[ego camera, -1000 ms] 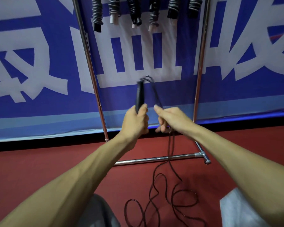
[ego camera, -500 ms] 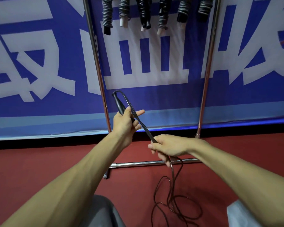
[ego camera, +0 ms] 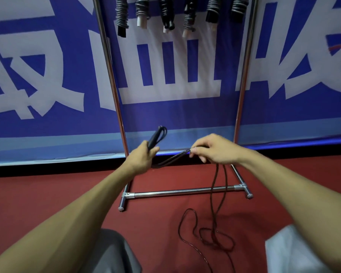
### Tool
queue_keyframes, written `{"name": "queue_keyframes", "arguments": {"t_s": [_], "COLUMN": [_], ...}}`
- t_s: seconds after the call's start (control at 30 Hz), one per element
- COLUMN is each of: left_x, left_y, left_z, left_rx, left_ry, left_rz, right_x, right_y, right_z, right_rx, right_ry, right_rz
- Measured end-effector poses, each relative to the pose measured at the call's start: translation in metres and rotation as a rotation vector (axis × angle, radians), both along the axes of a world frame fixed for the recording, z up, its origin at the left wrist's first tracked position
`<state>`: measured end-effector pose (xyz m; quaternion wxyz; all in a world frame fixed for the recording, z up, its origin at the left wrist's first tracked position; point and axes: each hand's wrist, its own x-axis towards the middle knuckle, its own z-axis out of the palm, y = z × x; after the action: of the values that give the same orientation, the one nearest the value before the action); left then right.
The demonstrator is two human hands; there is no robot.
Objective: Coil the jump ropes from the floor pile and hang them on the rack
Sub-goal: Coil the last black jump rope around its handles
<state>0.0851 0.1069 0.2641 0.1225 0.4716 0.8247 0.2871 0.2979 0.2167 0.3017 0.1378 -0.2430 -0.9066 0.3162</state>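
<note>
My left hand (ego camera: 143, 156) grips the black handle (ego camera: 155, 137) of a jump rope, which points up and to the right. A doubled length of the thin black rope (ego camera: 173, 157) runs from under that hand to my right hand (ego camera: 215, 149), which pinches it between thumb and fingers. From my right hand the rope hangs down and ends in loose loops (ego camera: 213, 236) on the red floor. The chrome rack (ego camera: 177, 192) stands just beyond my hands, and several coiled ropes (ego camera: 166, 13) hang from its top.
A blue and white banner (ego camera: 47, 85) covers the wall behind the rack. The rack's uprights (ego camera: 114, 91) and base feet stand on the red floor (ego camera: 37, 194). My knees, one in grey (ego camera: 110, 251), show at the bottom edge.
My right hand has risen and moved right, drawing the rope out sideways. My left hand has swung the handle from tilting left to tilting right. The loops on the floor have shrunk.
</note>
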Motion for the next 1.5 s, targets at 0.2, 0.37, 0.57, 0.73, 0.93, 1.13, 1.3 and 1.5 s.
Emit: {"name": "queue_keyframes", "arguments": {"t_s": [0.2, 0.37, 0.57, 0.73, 0.93, 1.13, 1.3, 1.5], "left_x": [0.032, 0.063, 0.072, 0.071, 0.062, 0.044, 0.026, 0.024], "left_y": [-0.005, -0.015, -0.021, -0.024, -0.020, -0.014, -0.015, -0.019], "left_z": [0.015, 0.025, 0.035, 0.041, 0.040, 0.037, 0.027, 0.024], "left_rx": [-0.159, -0.123, -0.043, -0.058, 0.118, 0.275, 0.156, -0.203], "left_ry": [0.067, -0.191, -0.456, -0.479, -0.588, -0.650, 0.042, 0.278], "left_rz": [-0.363, -0.460, -0.494, -0.545, -0.418, -0.208, -0.253, -0.375], "right_x": [0.002, 0.013, 0.017, 0.016, 0.013, 0.002, -0.003, 0.003], "right_y": [0.006, 0.011, 0.014, 0.016, 0.012, -0.015, -0.032, -0.033], "right_z": [0.009, 0.020, 0.017, 0.007, 0.000, 0.003, 0.018, 0.031], "right_rx": [-0.071, -0.195, -0.378, -0.277, -0.042, -0.211, 0.275, 0.536], "right_ry": [0.297, 0.511, 0.523, 0.393, 0.001, -0.247, -0.405, -0.176], "right_rz": [-0.158, -0.321, -0.432, -0.466, -0.294, 0.057, 0.205, 0.081]}}
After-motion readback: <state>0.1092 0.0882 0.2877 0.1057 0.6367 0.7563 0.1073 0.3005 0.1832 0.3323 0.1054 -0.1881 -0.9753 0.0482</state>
